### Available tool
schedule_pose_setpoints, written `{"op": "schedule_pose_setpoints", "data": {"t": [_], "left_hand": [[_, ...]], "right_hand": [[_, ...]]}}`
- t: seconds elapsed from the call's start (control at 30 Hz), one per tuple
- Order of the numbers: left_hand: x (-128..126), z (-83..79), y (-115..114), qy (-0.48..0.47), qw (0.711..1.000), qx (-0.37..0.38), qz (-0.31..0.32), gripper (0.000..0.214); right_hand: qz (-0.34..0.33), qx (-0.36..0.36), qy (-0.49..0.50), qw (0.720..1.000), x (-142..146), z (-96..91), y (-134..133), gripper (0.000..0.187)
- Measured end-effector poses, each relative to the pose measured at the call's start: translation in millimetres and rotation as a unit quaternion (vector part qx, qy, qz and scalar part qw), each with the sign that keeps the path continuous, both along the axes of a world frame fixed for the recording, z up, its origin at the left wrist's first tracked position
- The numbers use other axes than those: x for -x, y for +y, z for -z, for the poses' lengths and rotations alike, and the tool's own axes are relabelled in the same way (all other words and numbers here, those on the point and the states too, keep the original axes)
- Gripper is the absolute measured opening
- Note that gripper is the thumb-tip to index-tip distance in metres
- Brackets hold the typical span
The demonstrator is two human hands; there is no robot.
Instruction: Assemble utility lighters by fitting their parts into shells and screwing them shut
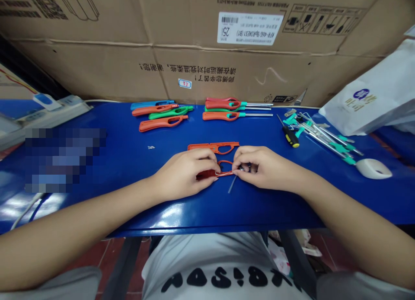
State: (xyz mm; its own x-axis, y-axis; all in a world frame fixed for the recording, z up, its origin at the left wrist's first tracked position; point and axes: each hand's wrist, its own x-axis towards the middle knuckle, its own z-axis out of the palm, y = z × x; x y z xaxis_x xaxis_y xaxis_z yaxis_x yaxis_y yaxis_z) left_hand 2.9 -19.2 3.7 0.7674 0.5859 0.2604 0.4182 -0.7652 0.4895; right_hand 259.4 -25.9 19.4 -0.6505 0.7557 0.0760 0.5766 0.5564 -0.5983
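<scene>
An orange lighter casing half (223, 173) lies between my two hands above the blue table, with a thin pale wire along it. My left hand (191, 170) is closed on its left end, thumb and fingertips pinching it. At the other end my right hand (256, 166) pinches the casing's tip and a small metal part; the fingers partly hide both. A thin clear tube (232, 184) sticks out below the right fingertips. Just beyond my hands rests another orange casing half (223, 147).
Several lighter casings (164, 123) and long-nosed lighters (238, 116) lie farther back. Small screws (151, 147) sit left. To the right are a screwdriver (290, 137), metal rods with green parts (327, 140), a white mouse (373, 168) and a bag (372, 92). A cardboard box (194, 53) walls the back.
</scene>
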Motion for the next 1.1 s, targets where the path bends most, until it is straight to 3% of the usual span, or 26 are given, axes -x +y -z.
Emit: {"op": "schedule_pose_setpoints", "data": {"t": [0.27,0.7,1.1], "left_hand": [[0.4,1.3,1.5,-0.013,1.0,0.001,0.006,0.013],[0.9,0.2,2.1,-0.009,1.0,-0.001,0.006,0.012],[4.3,-2.2,2.8,0.009,0.997,-0.08,0.017,0.016]], "right_hand": [[-0.006,-0.036,0.009,0.999,0.0,2.1,0.3,0.007],[0.007,-0.001,0.009,1.0,0.1,0.8,1.8,0.01],[0.004,-0.028,0.003,1.0,0.7,-1.1,0.4,0.013]]}}
